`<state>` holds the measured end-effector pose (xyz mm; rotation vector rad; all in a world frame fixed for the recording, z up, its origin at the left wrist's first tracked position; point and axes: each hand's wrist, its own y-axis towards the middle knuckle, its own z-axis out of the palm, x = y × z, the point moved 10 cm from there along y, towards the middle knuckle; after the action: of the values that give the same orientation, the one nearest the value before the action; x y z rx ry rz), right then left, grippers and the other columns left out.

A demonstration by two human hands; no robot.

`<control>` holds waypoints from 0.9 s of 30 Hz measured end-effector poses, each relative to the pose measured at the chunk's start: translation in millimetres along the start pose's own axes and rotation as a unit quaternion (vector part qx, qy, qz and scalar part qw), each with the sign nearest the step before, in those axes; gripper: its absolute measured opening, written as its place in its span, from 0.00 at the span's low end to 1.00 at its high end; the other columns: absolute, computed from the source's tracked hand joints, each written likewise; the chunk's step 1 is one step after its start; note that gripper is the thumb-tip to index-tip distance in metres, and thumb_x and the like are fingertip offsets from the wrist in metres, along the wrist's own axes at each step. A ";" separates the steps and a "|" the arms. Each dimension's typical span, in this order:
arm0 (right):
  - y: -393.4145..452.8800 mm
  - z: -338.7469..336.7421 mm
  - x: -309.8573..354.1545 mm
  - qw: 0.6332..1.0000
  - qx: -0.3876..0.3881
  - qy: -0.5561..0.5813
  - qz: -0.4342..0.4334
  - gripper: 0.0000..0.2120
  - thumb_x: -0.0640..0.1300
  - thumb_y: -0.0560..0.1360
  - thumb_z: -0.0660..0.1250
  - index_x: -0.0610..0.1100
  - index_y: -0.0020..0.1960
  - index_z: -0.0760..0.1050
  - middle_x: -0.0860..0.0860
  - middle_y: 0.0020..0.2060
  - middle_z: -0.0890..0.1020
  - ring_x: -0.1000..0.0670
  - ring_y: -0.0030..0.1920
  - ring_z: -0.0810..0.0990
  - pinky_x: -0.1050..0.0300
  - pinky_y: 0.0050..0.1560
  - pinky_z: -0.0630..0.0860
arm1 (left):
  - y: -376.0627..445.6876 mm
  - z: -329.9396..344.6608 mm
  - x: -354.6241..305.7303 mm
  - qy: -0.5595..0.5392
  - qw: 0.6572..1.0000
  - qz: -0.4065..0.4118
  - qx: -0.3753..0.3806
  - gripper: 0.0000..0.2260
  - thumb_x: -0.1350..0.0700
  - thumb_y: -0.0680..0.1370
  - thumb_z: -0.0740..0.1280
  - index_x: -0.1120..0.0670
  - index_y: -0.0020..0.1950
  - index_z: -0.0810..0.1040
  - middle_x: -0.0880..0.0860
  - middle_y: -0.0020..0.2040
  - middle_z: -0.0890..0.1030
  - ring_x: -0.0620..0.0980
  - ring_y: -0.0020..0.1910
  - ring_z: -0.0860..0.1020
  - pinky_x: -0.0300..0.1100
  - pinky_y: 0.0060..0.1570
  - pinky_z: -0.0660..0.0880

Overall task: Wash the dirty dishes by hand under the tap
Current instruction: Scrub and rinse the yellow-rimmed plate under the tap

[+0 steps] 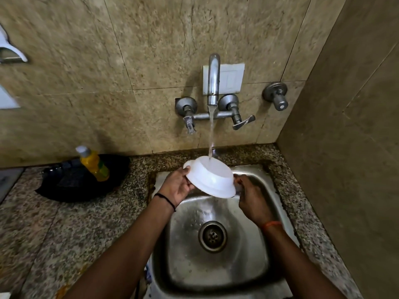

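Both hands, left (176,186) and right (251,199), grip upturned bowl (212,180) under tap (213,79)

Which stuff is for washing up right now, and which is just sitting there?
For the job: bowl, held by the left hand and right hand; tap; sink.

Just sitting there: soap bottle, black pan, spare valve, wall switch.

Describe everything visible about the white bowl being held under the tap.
The white bowl looks like smooth plastic or melamine, plain, with a flared rim. It is held upside down and tilted over the steel sink, base toward the wall. The tap's stream lands on its base and water runs off below. The left hand grips the rim on one side, the right hand the other.
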<state>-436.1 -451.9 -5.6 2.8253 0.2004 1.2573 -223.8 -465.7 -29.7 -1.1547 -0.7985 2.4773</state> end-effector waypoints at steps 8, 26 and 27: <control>-17.5 13.7 50.3 0.996 -0.072 -0.035 -0.023 0.31 0.56 0.82 0.53 0.48 0.80 0.48 0.51 0.79 0.52 0.56 0.78 0.48 0.53 0.78 0.50 | -6.1 10.6 -5.5 -0.045 0.997 0.039 0.053 0.12 0.64 0.80 0.60 0.59 0.64 0.72 0.59 0.59 0.78 0.54 0.49 0.80 0.51 0.42 0.77; 77.6 42.5 69.2 0.998 0.013 0.025 0.062 0.23 0.55 0.82 0.52 0.48 0.75 0.64 0.47 0.75 0.66 0.45 0.75 0.62 0.46 0.75 0.58 | -14.8 20.6 6.1 0.077 0.991 0.037 0.103 0.17 0.61 0.80 0.61 0.57 0.69 0.72 0.60 0.58 0.80 0.57 0.51 0.80 0.56 0.53 0.76; 78.1 42.0 65.1 0.997 0.000 0.031 0.071 0.23 0.55 0.82 0.51 0.48 0.74 0.65 0.47 0.74 0.67 0.45 0.74 0.63 0.46 0.74 0.59 | -14.1 19.1 5.0 0.071 0.992 0.036 0.100 0.17 0.61 0.80 0.62 0.57 0.69 0.71 0.60 0.58 0.80 0.57 0.51 0.80 0.56 0.52 0.77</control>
<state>-354.0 -519.9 21.4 2.8466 0.0015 1.3714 -241.2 -458.8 -14.4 -1.2875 -0.4639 2.4337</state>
